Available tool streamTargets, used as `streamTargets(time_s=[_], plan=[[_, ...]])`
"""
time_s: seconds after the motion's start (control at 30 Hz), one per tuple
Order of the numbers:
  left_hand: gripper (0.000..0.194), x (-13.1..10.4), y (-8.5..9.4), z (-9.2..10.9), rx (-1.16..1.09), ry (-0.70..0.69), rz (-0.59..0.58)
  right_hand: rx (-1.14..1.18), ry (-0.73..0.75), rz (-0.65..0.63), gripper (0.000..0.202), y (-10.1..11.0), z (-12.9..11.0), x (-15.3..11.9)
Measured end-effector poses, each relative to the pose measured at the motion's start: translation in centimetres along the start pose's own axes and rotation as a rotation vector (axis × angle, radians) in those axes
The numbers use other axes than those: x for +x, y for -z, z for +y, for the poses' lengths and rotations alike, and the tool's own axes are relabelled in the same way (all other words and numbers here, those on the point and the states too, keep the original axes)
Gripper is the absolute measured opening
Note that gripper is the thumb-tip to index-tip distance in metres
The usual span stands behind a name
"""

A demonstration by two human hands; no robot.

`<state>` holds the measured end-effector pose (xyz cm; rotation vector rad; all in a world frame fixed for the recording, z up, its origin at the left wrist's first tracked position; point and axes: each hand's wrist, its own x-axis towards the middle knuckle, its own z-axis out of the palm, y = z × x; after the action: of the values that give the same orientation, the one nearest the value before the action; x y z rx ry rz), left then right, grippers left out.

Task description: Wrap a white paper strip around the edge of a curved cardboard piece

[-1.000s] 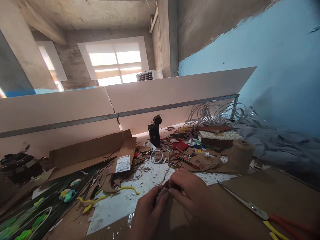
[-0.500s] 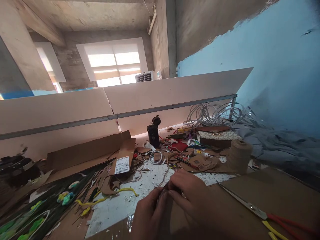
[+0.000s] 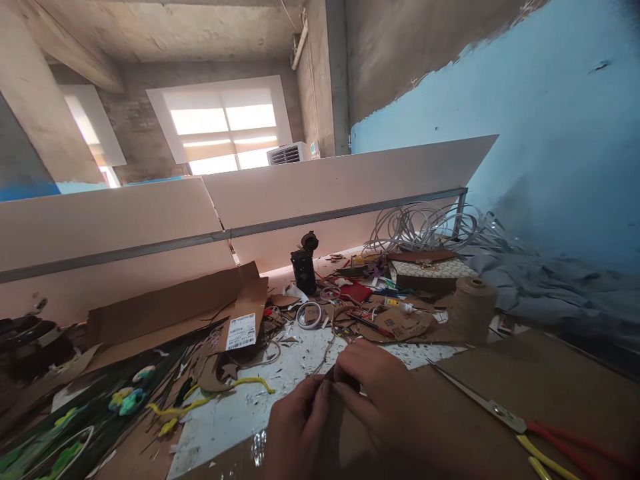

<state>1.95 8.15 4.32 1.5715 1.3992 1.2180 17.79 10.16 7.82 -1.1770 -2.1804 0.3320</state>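
Low in the middle of the head view, my left hand [image 3: 299, 427] and my right hand [image 3: 376, 393] meet at the fingertips. Both are closed, pinching a small dark piece that is mostly hidden between the fingers, too small to name. Beneath them lies a brown cardboard sheet [image 3: 470, 413]. To the right of my right hand, scissors [image 3: 500, 410] with red and yellow handles rest on the cardboard. A yellow fuzzy strip [image 3: 253, 381] lies on the white surface to the left of my left hand.
Beyond my hands are a roll of tape [image 3: 309, 316], a black container [image 3: 303, 272], a twine spool [image 3: 473, 310] and cardboard scraps [image 3: 400, 325]. An open cardboard box [image 3: 175, 303] stands at left. Coiled white strips [image 3: 420, 227] and a patterned box [image 3: 433, 270] are at back right.
The whole view has shifted slightly, so the surroundings appear a little further left. My hands keep nearly the same pinching pose.
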Motion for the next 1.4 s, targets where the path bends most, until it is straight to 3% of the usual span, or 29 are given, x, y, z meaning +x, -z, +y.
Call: streamTargets(time_s=[0.2,0.3,0.4,0.63,0.83,1.2,1.4], plan=[[0.038,0.2,0.5,-0.1,0.092,0.004,0.139,0.16,-0.121,0.017,0.005,0.4,0.4,-0.3],[0.037,0.4,1.5,0.3,0.146,0.027,0.146,0.252,-0.203,0.092,0.011,0.5,1.6,-0.6],[0.04,0.5,2.4,0.9,0.158,0.053,0.128,0.349,-0.236,0.081,0.011,0.2,2.7,-0.8],[0.042,0.6,2.8,1.6,0.17,0.08,0.123,0.682,-0.243,-0.033,0.018,-2.6,3.5,-0.4],[0.04,0.7,3.0,1.5,0.198,0.067,0.133,1.01,-0.397,-0.099,0.031,-5.4,4.7,-0.1],[0.041,0.7,3.0,1.5,0.165,0.126,0.084,1.113,-0.464,0.05,0.031,-5.9,4.3,-0.2],[0.043,0.5,3.1,1.0,0.152,0.144,0.085,1.146,-0.463,0.044,0.036,-5.9,4.0,-0.3]])
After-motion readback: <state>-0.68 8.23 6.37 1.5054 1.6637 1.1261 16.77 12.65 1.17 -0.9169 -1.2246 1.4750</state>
